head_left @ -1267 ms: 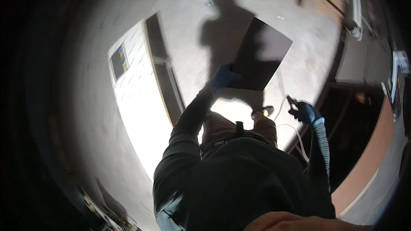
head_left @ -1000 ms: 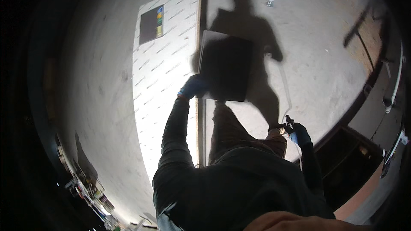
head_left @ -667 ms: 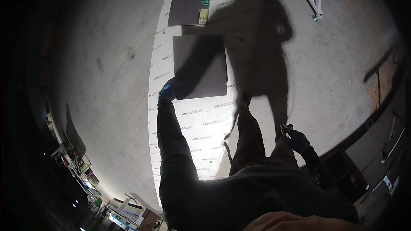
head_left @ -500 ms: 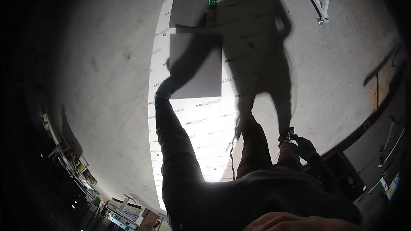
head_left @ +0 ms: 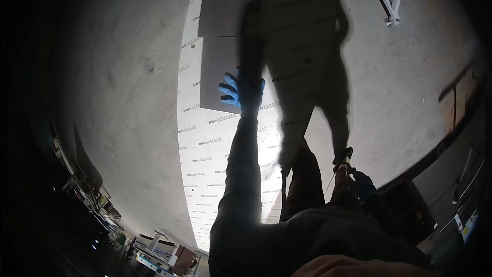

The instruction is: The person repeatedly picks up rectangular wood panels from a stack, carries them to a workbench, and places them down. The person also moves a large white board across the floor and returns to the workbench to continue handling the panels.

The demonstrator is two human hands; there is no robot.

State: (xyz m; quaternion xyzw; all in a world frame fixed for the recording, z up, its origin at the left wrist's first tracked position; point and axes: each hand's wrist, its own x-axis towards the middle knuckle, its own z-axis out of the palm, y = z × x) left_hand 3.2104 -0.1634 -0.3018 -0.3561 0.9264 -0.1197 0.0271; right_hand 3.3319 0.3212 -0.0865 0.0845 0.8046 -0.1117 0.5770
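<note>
My left hand (head_left: 231, 92), in a blue glove, lies with spread fingers over the near edge of a flat grey panel (head_left: 218, 69). This panel rests on a long white board (head_left: 205, 141) with repeated printing. Against its far edge sits a second grey panel (head_left: 220, 5), bearing round coloured marks at its far right. My shadow covers the right part of both panels. Low on the right, my right hand (head_left: 363, 184), in a dark glove, is closed beside my leg around a small, pale-edged object that I cannot make out.
A white wheeled metal frame (head_left: 392, 0) stands at the far right on the grey concrete floor (head_left: 128, 72). Shelving and clutter (head_left: 159, 254) line the lower left. A dark box-like thing (head_left: 405, 205) stands beyond my right arm.
My left hand has moved right from the panel's left edge to its near edge, its fingers now spread. The near panel has shifted away, closing the gap to the far panel.
</note>
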